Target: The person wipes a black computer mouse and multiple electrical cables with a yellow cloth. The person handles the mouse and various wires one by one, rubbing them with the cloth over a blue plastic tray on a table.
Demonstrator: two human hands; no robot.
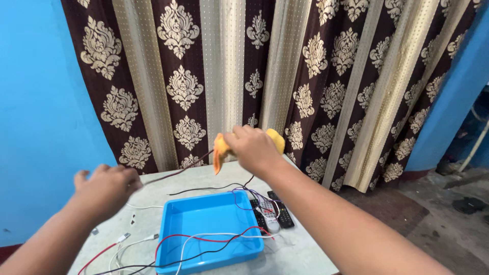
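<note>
**Soft cloth held above the table**

Our right hand (253, 147) is closed around a soft yellow-orange cloth (222, 153), raised over the pale table (300, 249). It looks light and limp, so we judge a bunched grip suits it. Our left hand (104, 188) hovers loose, holding nothing, near the blue plastic tray (204, 224) crossed by thin cables (204, 238).

Yellow-orange cloth (224, 150): crumpled, bunched in a fist, one corner drooping toward 6 o'clock. Held aloft at 12 o'clock from the blue tray (210, 230), before the curtain.
</note>
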